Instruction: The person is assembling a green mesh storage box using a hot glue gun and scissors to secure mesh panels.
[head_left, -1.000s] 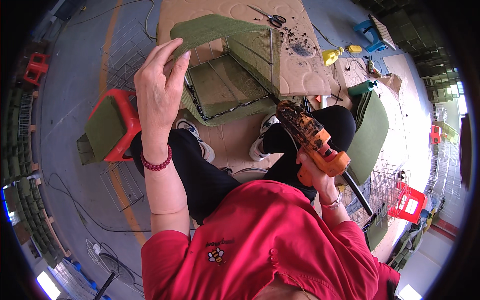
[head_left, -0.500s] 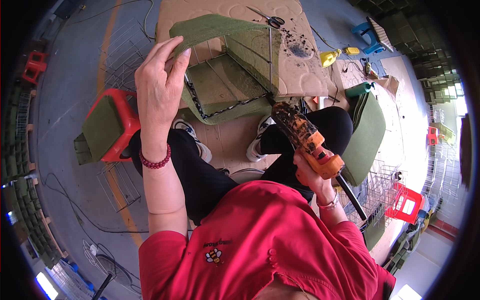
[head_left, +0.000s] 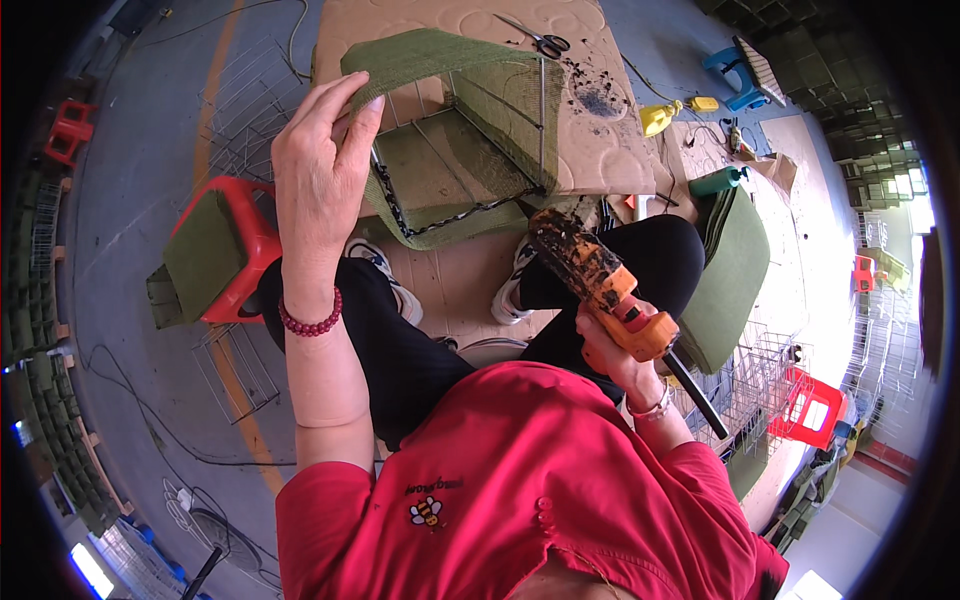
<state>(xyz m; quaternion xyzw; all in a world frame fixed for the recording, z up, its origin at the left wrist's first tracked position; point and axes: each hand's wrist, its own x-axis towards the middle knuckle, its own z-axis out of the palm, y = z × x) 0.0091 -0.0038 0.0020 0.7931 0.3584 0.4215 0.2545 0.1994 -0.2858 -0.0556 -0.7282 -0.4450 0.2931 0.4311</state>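
Observation:
My left hand (head_left: 325, 165) pinches the raised edge of a green mesh fabric (head_left: 430, 52) between thumb and fingers. The fabric wraps around a metal wire frame (head_left: 543, 130) that sits at the near edge of a cardboard-topped table. Black glue (head_left: 478, 214) runs along the frame's near and left bottom edges. My right hand (head_left: 622, 360) grips an orange glue gun (head_left: 588, 262), its front crusted with dark residue. A black glue stick (head_left: 698, 392) sticks out of its back. The gun's nozzle lies close to the frame's near right corner.
Scissors (head_left: 540, 38) and dark scraps (head_left: 597, 98) lie on the cardboard (head_left: 605, 165). A red stool (head_left: 250, 230) with green fabric stands left. On the right are stacked green sheets (head_left: 738, 280), a green bottle (head_left: 718, 181), a yellow bottle (head_left: 657, 118) and wire frames (head_left: 745, 385).
The glue gun and my right hand have shifted slightly left and toward me, the nozzle moving left along the near edge. My left hand keeps its hold on the fabric, almost unmoved.

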